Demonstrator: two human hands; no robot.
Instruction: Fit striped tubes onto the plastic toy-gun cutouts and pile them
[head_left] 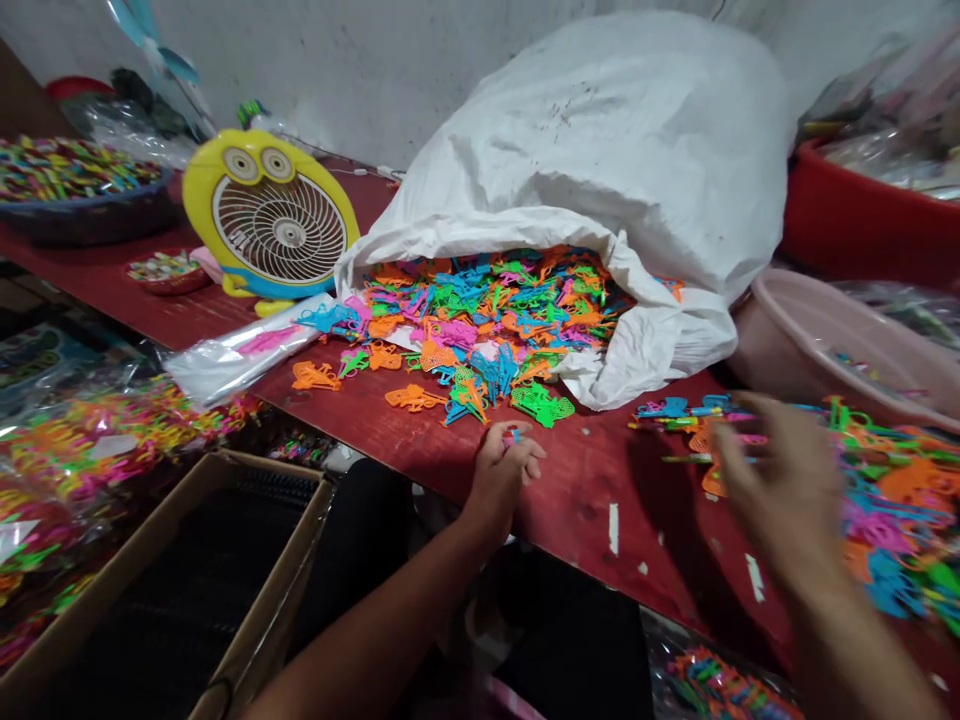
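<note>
My left hand (508, 462) is closed near the table's front edge, with a small blue and pink piece (512, 437) showing between its fingers; most of it is hidden. My right hand (784, 490), blurred by motion, is over the right side of the table with thumb and fingers apart. Beside it lies a pile of colourful plastic toy pieces (892, 520), with thin sticks among them. Just beyond my left hand are a green gun-shaped plastic piece (544, 404) and an orange one (414, 398), spilled from the heap (495, 300) in the sack's mouth.
A large white sack (637, 130) lies on the red table (585, 500). Left of it stand a yellow fan (289, 230) and a clear plastic bag (240, 355). A pink basin (810, 330) and red tub (862, 215) stand right. An open carton (262, 580) is below left.
</note>
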